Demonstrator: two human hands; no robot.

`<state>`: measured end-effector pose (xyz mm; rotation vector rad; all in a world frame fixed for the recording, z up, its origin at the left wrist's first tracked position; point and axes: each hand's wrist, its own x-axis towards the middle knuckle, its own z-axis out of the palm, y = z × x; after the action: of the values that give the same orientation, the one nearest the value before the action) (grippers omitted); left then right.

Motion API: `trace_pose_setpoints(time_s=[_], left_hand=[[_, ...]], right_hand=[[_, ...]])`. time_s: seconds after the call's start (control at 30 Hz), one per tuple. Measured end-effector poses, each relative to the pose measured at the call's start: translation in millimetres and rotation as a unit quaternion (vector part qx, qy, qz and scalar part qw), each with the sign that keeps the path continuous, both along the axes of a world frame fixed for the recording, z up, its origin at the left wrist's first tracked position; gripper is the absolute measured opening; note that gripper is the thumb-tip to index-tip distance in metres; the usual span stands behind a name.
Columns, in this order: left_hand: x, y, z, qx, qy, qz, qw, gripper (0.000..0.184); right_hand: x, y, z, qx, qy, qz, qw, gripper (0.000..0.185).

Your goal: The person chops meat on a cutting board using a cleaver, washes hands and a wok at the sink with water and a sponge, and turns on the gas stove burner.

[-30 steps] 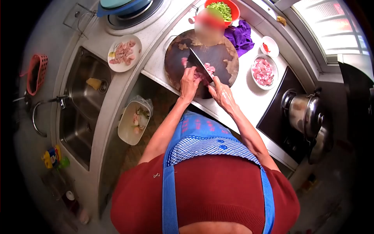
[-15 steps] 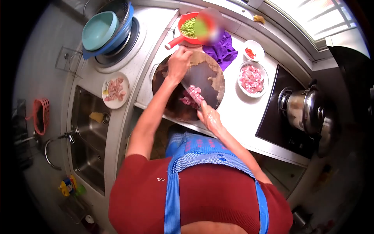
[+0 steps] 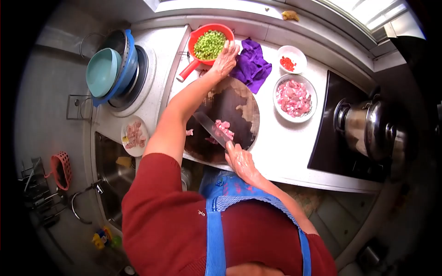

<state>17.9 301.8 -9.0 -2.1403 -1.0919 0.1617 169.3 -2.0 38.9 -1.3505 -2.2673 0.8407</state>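
My left hand (image 3: 225, 60) reaches over the right rim of a red strainer (image 3: 189, 70) with a handle, which holds chopped green vegetables (image 3: 211, 44). Its fingers are stretched and slightly apart, at the strainer's edge next to a crumpled purple cloth (image 3: 252, 66). In my right hand (image 3: 241, 161) is the handle of a kitchen knife (image 3: 209, 123). The blade lies low over a round dark cutting board (image 3: 235, 103), beside small pieces of pink raw meat (image 3: 223, 129). One scrap of meat sits apart near the board's left side.
Right of the board stand a bowl of raw meat (image 3: 294, 99) and a small bowl with chopped red bits (image 3: 292, 60). Beyond them is a black stove with a steel pot (image 3: 357, 126). On the left are a plate of meat (image 3: 138, 149), stacked basins (image 3: 103, 73) and a sink (image 3: 110, 175).
My left hand has gone from the board's upper edge to the strainer. The knife blade has tilted more sideways, its tip now further left, and my right hand still holds it.
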Motion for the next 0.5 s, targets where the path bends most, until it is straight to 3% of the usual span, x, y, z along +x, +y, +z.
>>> trace_pose_setpoints(time_s=[0.1,0.17,0.2,0.23,0.3,0.37,0.43,0.5], left_hand=[[-4,-2,12,-0.055,-0.006,-0.002,0.998,0.031],[-12,-10,20,-0.041,-0.117,-0.073,0.99,0.028],[-10,-26,50,-0.044,-0.102,-0.034,0.993,0.024],[-19,-34,59,0.017,-0.245,-0.095,0.965,0.013],[-41,-84,98,-0.065,-0.468,-0.062,0.879,0.013],[-67,-151,121,-0.099,-0.66,0.043,0.744,0.016],[-97,-218,106,-0.093,-0.613,0.23,0.75,0.015],[-111,-270,44,-0.131,-0.631,0.291,0.707,0.013]], right_hand=[[-1,-1,1,-0.015,-0.016,-0.012,1.0,0.031],[1,1,0,-0.023,-0.015,-0.004,1.0,0.032],[2,6,-4,-0.019,0.0,0.001,1.0,0.032],[6,8,-9,-0.018,0.013,0.006,1.0,0.032],[13,19,6,-0.077,0.042,-0.005,0.996,0.035],[18,24,39,-0.077,0.081,-0.022,0.994,0.031],[17,24,53,-0.059,0.1,-0.058,0.992,0.027],[17,23,14,-0.102,0.01,-0.034,0.994,0.025]])
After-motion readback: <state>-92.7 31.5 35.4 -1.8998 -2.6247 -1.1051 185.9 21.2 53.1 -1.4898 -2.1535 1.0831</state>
